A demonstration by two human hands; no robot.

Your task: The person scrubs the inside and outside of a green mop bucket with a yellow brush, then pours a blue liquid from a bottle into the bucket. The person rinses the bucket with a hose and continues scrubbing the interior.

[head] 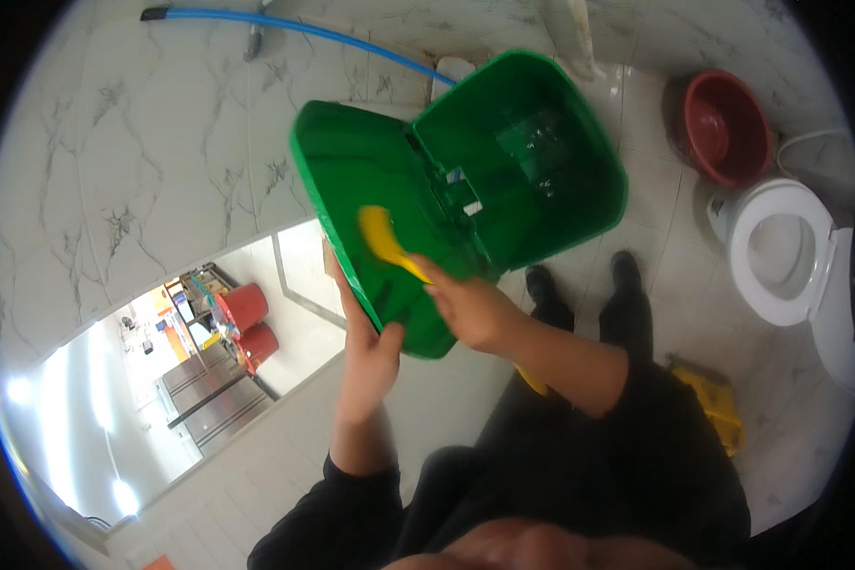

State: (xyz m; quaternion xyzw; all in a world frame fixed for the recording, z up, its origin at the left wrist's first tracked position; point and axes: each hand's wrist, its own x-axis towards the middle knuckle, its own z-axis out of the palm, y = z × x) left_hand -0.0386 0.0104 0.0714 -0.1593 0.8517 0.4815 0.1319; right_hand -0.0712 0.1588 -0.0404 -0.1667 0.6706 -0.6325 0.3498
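A green plastic bin [577, 164] stands with its hinged lid [349, 164] swung out to the left, the inner face towards me. My left hand [370, 363] grips the lid's lower left edge, thumb on the inner side. In my right hand [470, 310] is the handle of a yellow brush [381, 235], whose blurred head lies over the inside of the lid; its bristles cannot be made out. Wet, shiny spots show on the bin's inner bottom.
At the right are a red plastic basin [727, 128] and a white toilet [784, 249]. A yellow plastic object [716, 413] lies on the floor beside my legs. A blue pole [313, 30] reaches behind the bin. Left, a doorway shows another room with red bins [242, 306].
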